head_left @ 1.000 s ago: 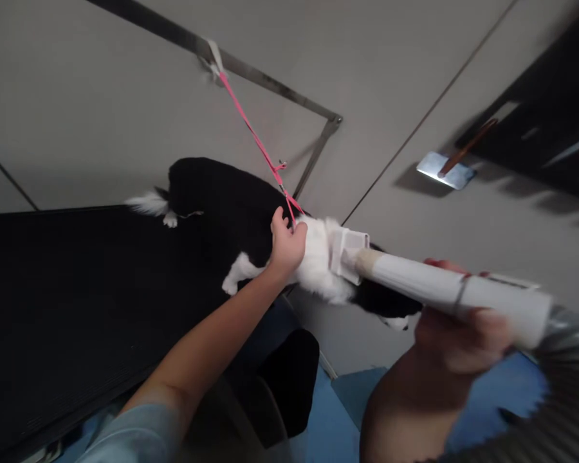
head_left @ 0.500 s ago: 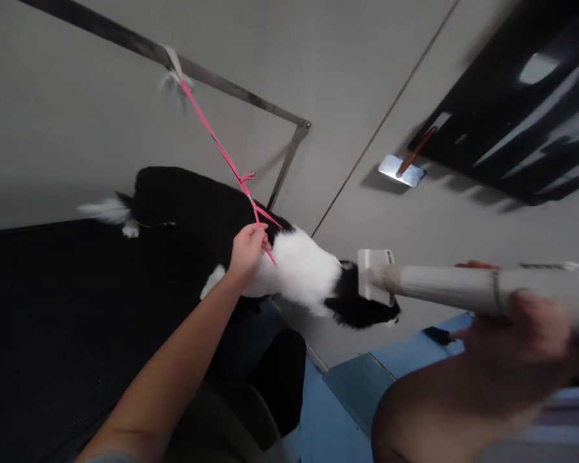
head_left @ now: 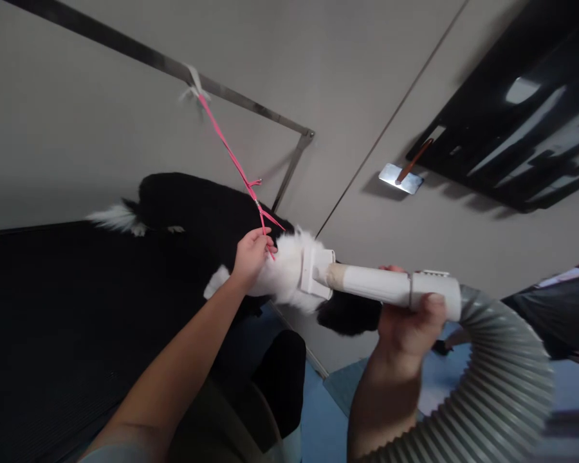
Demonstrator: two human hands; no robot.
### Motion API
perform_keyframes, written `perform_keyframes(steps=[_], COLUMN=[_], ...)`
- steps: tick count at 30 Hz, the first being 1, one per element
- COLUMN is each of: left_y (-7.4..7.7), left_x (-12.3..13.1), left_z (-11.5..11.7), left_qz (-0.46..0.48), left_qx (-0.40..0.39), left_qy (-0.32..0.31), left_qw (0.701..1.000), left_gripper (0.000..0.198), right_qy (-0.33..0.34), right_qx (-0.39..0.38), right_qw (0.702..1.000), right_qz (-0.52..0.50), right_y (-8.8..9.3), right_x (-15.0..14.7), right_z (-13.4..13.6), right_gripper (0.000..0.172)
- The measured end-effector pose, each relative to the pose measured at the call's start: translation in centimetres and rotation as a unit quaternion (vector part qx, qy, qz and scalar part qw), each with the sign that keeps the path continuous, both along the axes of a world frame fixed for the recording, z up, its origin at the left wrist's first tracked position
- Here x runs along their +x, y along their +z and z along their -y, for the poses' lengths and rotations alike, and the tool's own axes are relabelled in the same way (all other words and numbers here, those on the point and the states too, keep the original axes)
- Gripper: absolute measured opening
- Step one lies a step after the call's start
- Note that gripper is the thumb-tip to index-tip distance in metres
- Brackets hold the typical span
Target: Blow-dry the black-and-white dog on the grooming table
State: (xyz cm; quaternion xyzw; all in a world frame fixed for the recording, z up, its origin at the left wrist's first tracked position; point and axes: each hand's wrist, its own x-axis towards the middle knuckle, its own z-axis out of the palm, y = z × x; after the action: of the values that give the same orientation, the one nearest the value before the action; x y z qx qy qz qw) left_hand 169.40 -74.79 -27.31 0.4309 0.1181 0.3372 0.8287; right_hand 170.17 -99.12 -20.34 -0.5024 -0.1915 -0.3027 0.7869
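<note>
A black and white dog (head_left: 202, 206) stands on a dark surface, its white tail to the left and its black head to the right. At the dog's neck, my left hand (head_left: 251, 256) is closed around the pink leash loop (head_left: 231, 154). Wrapped round a white blower nozzle (head_left: 376, 284), my right hand (head_left: 412, 325) holds it level. The nozzle's wide flat head (head_left: 317, 273) is against the white neck fur, which is ruffled there. From the nozzle's rear, a grey ribbed hose (head_left: 511, 366) curves down. The nozzle covers part of the dog's head.
A metal bar (head_left: 251, 101) crosses above the dog, with the leash tied to it by white cloth. On the wall at right hang a slicker brush (head_left: 402, 179) and a dark glossy panel (head_left: 521, 116). Another person's dark clothing (head_left: 560, 312) shows at the right edge.
My right hand has moved the nozzle left, from beside the dog's head onto its white neck. More of the hose has come into view. My left hand remains on the leash loop.
</note>
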Motion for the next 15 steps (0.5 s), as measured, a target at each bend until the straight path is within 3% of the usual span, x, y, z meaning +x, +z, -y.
perform_keyframes(steps=[5,8,11,13,15], left_y=[-0.8,-1.7,-3.9,-6.0,-8.1], left_x=[0.4,0.3,-0.2,-0.6,-1.0], left_z=[0.1,0.4,1.0,1.5,2.0], left_qz=[-0.009,-0.015,-0.038,-0.084,-0.122], left_qx=[0.034,0.148,0.358,0.464,0.518], left_qy=[0.038,0.083,0.193,0.261,0.29], left_qw=[0.999,0.985,0.913,0.842,0.795], left_gripper=[0.029,0.035,0.043,0.052,0.063], right_qy=[0.067,0.076,0.122,0.102,0.059], right_qx=[0.026,0.016,-0.027,-0.017,0.017], right_qw=[0.997,0.995,0.991,0.994,0.998], right_qz=[0.013,0.06,0.05,0.035,0.021], right_y=[-0.7,-0.2,-0.5,-1.1,-2.0], right_x=[-0.1,-1.0,-1.8,-1.8,-1.7], right_z=[-3.4,-3.1,-2.1,-1.5,-0.8], right_gripper=[0.028,0.031,0.04,0.041,0.038])
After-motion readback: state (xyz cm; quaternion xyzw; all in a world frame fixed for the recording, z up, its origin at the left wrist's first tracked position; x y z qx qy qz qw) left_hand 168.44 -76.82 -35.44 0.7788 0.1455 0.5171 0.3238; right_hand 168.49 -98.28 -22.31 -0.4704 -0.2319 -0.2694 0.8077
